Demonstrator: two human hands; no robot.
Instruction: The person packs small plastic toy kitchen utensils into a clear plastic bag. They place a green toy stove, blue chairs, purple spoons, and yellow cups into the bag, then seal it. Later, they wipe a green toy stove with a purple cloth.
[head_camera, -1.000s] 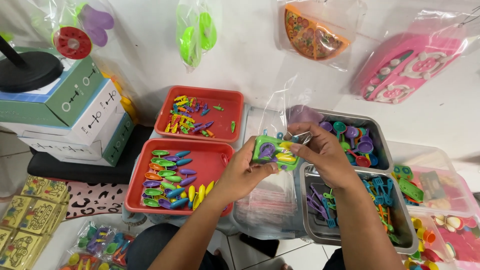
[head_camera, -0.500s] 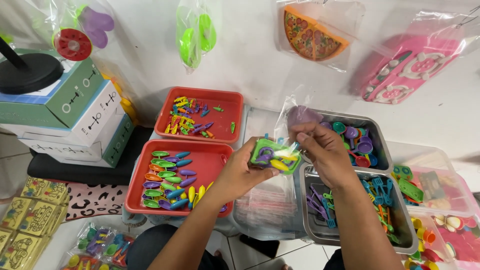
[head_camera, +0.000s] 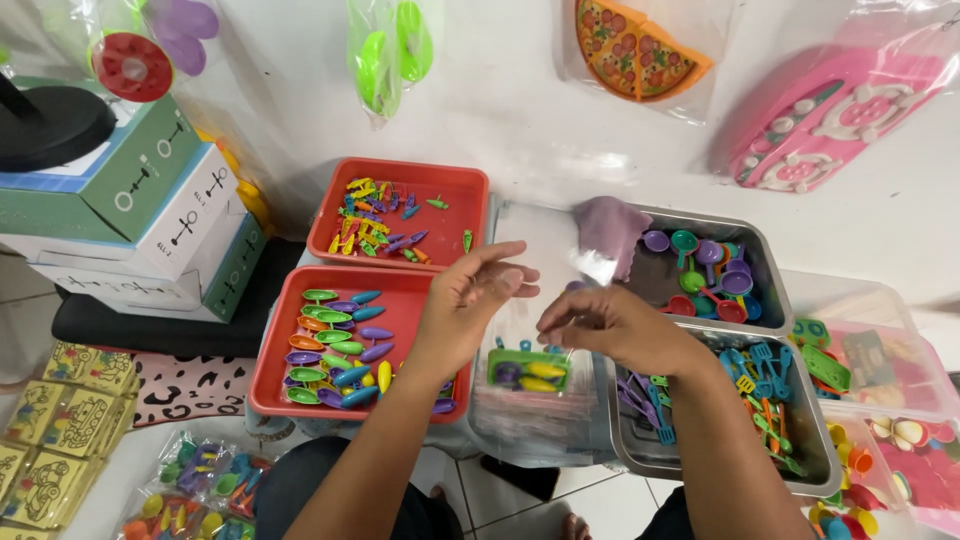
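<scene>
A clear plastic bag (head_camera: 530, 365) holding a small green toy tray with purple and yellow pieces hangs between both hands above a stack of flat clear bags (head_camera: 535, 415). The right hand (head_camera: 610, 325) pinches its top edge; the left hand (head_camera: 470, 300) touches it with fingers spread, gripping nothing firmly. The filling step looks done; closing the mouth would call for a two-handed pinch beside the red plastic tray of coloured spoons (head_camera: 275, 385).

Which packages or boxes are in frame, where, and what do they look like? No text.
Stacked cartons: far left, rectangular, green and white.
Clear filled bag: centre, below both hands, green toy tray inside.
Clear bag: top wall, green pieces.
Pizza toy bag: top, orange slices.
Yellow picture boxes: bottom left, square.
</scene>
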